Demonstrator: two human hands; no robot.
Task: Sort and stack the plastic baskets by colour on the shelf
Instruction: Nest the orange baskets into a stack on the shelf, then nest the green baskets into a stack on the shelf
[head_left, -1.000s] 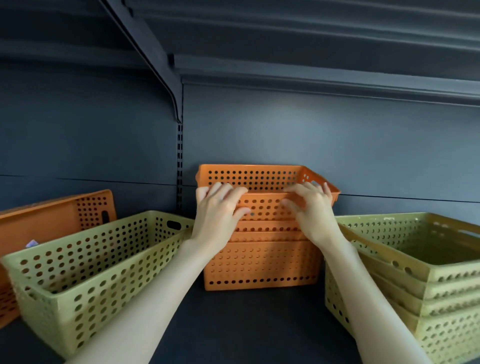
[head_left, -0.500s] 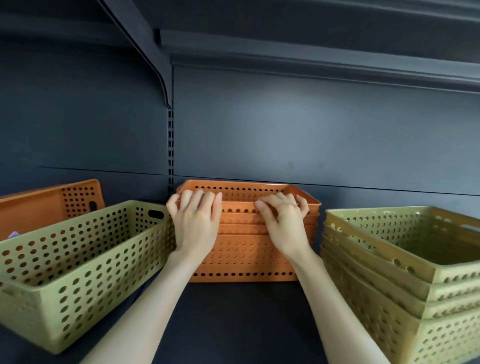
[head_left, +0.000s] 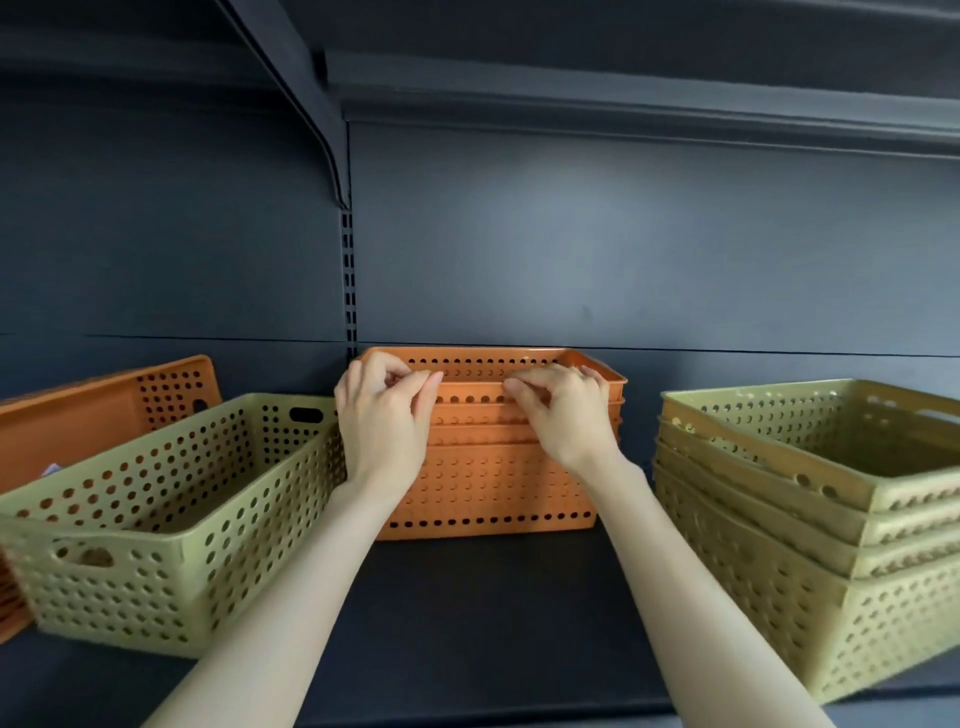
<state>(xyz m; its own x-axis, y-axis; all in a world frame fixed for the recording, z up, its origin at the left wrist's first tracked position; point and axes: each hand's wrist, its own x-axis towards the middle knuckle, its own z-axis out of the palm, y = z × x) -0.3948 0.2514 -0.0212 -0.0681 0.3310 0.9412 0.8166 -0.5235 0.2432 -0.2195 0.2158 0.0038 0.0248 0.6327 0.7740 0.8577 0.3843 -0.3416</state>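
Note:
A stack of nested orange baskets (head_left: 493, 483) stands at the back middle of the dark shelf (head_left: 483, 613). My left hand (head_left: 382, 426) and my right hand (head_left: 563, 415) both rest with curled fingers on the near rim of the top orange basket. A single green basket (head_left: 171, 525) sits at the left. Behind it leans another orange basket (head_left: 93, 410), partly hidden. A stack of several green baskets (head_left: 810, 525) stands at the right.
The shelf's dark back panel (head_left: 623, 249) rises just behind the orange stack. An upper shelf and its bracket (head_left: 311, 119) hang overhead. A slotted upright (head_left: 348, 280) runs down behind the stack's left corner.
The top orange basket, tilted and raised a second ago, has gone down level into the orange stack. Both hands have stayed on its near rim and followed it down.

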